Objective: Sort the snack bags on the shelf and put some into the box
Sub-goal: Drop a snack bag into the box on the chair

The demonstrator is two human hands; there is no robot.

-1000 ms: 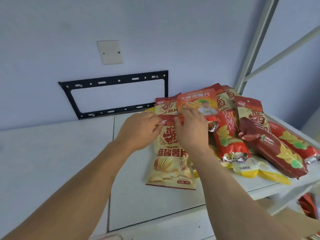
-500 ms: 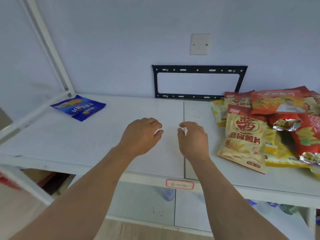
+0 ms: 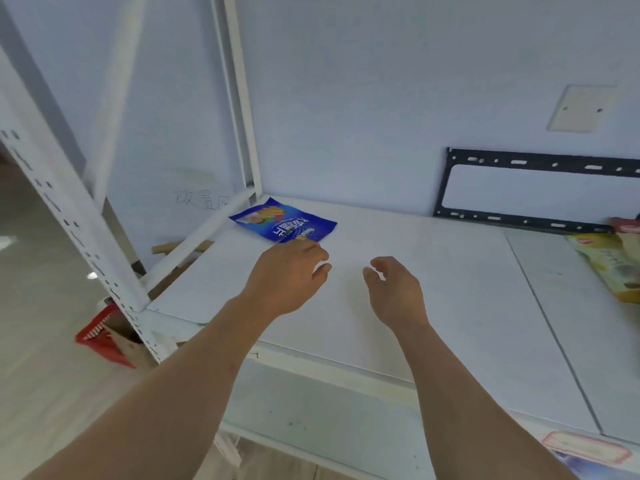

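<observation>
Both hands are extended over the white shelf, and neither holds anything. The left hand hovers with fingers loosely curled and thumb apart, its grip spread and empty; its knuckles sit just in front of the near edge of the blue snack bag. Whether the fingertips touch that bag cannot be told. The right hand hangs near the middle of the shelf, fingers curled, thumb separated, grip likewise spread and empty.

The blue snack bag lies flat at the shelf's back left corner, beside the white upright post. Further snack bags, yellow and red, lie at the far right edge of the shelf, partly cut off by the frame, well apart from both hands. A black metal bracket is fixed on the wall behind the shelf. A red basket sits on the floor at lower left. No box can be identified with certainty.
</observation>
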